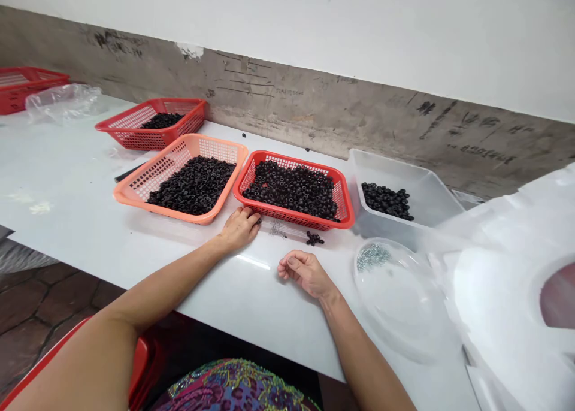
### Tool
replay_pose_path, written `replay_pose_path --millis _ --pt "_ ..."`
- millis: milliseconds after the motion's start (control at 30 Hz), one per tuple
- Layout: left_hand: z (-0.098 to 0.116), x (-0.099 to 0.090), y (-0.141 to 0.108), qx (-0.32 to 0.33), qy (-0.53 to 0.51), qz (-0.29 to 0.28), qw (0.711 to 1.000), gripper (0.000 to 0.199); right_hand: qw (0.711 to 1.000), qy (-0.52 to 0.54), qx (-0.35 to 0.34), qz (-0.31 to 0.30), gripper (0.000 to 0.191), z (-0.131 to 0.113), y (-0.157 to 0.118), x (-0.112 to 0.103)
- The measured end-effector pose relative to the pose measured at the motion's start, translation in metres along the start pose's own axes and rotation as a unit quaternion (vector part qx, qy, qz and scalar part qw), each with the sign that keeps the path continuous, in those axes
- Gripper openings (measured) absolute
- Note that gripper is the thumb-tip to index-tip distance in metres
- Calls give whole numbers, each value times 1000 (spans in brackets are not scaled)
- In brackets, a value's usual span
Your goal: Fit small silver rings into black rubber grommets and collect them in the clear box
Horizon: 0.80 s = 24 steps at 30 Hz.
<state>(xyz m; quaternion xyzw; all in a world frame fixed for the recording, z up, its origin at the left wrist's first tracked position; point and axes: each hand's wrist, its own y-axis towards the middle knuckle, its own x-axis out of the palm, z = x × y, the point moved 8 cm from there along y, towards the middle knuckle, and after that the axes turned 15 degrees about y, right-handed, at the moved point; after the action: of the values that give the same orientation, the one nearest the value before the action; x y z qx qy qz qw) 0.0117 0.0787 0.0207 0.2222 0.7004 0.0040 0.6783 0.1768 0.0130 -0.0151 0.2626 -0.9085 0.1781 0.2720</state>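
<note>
My left hand (240, 229) rests on the table just in front of the red basket (293, 214), fingers bent together. At its fingertips shows a small black ring-like part (259, 221), pinched there. Closer to my body, my right hand (308, 273) is held with thumb and fingers curled together; whatever may be between them is hidden. Many small black rings (291, 189) fill the red basket. A small cluster of black parts (314, 238) and some tiny clear bits (277, 229) lie on the table before it.
Left of the red basket stands an orange basket (182, 217) of black parts; behind it is another red basket (148, 140). A translucent bin (404, 222) holds black rings at right. A round clear lid (395, 303) carries small glassy bits. White machine housing (507, 279) borders the right.
</note>
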Motion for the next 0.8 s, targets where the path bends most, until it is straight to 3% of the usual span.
replay_pose_path --millis 167,300,367,400,467,533,600,667,800 --pt "-3 -2 -1 -3 -26 16 1000 31 999 -34 -24 12 23 -5 -8 3" --pt "-4 -3 -3 -8 -48 24 999 32 973 -214 -92 2 21 -36 -22 21" --pt "-4 -3 -3 -9 -62 17 998 34 916 -347 -196 35 18 -70 -29 29" --pt "-5 -2 -3 -10 -66 11 998 35 870 -411 -264 65 18 -90 -33 32" --pt "-6 -1 -2 -16 -68 2 998 37 751 -531 -373 122 21 -123 -38 37" --pt "-6 0 -2 -22 -70 -2 997 38 637 -636 -410 146 25 -138 -31 39" --pt "-7 0 -1 -20 -85 -3 996 40 562 -713 -391 150 26 -139 -15 34" --pt "-8 -2 -2 -17 -122 0 992 43 527 -755 -358 155 25 -133 1 27" --pt "-19 -4 -4 -29 -223 -13 974 55 511 -762 -349 190 25 -123 13 19"
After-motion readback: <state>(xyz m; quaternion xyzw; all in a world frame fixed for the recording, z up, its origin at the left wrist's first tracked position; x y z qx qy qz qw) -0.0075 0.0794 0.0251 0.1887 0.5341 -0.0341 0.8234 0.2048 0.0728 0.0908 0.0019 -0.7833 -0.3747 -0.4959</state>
